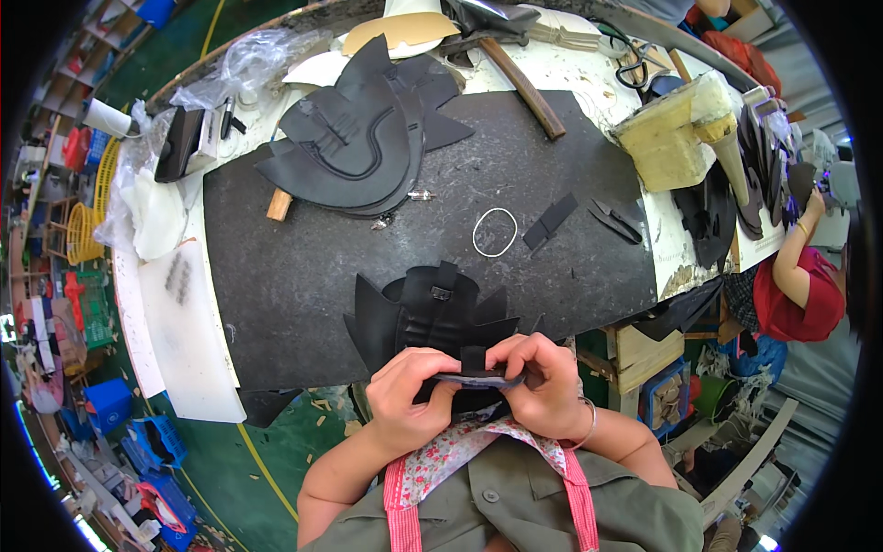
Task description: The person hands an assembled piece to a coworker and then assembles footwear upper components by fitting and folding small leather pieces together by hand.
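Close to my body, my left hand (409,396) and my right hand (544,386) pinch a black leather piece (478,379) between thumbs and fingers, one at each end of its folded edge. A short black strap stands up between them. Just beyond, on the dark work mat (303,276), lies a black leather panel (432,308) with pointed side flaps and a small metal buckle (441,293). Whether this panel joins the piece in my hands is hidden by my fingers.
Stacked black leather panels (354,138) lie at the back left. A white ring (495,232), a black strip (550,223), nippers (614,223) and a wooden-handled hammer (521,87) are on the mat. A yellowish block (671,129) stands right; a co-worker in red (800,299) is beyond.
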{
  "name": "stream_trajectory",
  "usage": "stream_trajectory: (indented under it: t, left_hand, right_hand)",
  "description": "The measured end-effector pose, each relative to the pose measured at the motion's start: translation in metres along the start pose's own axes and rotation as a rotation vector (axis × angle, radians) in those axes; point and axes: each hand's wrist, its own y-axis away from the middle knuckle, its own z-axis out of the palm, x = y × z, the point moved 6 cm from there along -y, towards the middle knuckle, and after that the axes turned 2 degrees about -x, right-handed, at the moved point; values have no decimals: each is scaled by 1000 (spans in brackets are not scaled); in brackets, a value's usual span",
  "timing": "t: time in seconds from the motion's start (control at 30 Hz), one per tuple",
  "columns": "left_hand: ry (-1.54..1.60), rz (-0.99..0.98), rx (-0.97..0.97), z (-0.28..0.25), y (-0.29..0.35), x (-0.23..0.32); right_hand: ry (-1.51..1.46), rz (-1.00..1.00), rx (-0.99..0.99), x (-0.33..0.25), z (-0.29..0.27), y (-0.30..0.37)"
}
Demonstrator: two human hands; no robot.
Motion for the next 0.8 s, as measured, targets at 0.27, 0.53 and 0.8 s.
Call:
stream_trajectory:
  t: [0.27,0.53,0.8]
  left_hand:
    - [-215,-15,-122,2,-10,-9]
    - [-436,-144,-167,1,-25,-43]
    - [-1022,-84,211,-64,-126,-72]
  right_hand:
    - [254,31,-188,3,-15,-45]
    - [1121,-214,248,30,-108,-99]
    - [1110,-173,220,30,-115,-100]
